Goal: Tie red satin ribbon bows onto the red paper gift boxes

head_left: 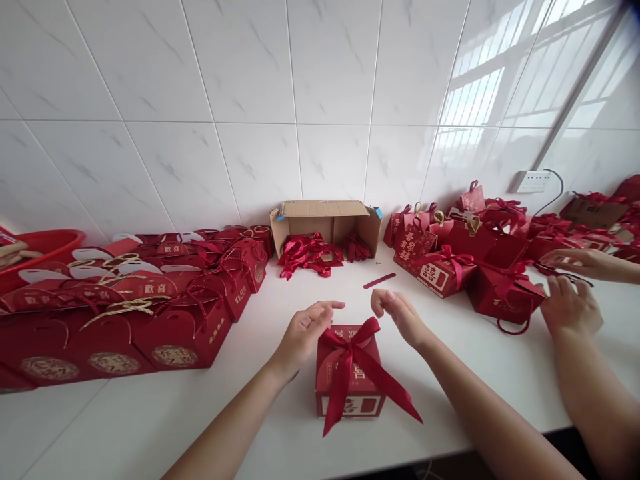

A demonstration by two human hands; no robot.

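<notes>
A red gift box [327, 380] with pale printed panels stands on the white table in front of me. Across its top lies a dark red ribbon bow [345, 360], its two tails hanging over the front. My left hand [303, 337] hovers at the box's upper left, fingers stretched toward the right and thumb apart. Just beyond the upper right corner is my right hand [400, 317], raised with its fingers curled in and nothing visible in them. Neither hand appears to grip the ribbon.
Rows of red gift boxes [175, 327] fill the left side. At the wall, an open cardboard box [325, 209] holds loose ribbons [307, 253]. A ribbon strip [380, 281] lies nearby. More boxes [445, 273] crowd the right, beside another person's hands [573, 307].
</notes>
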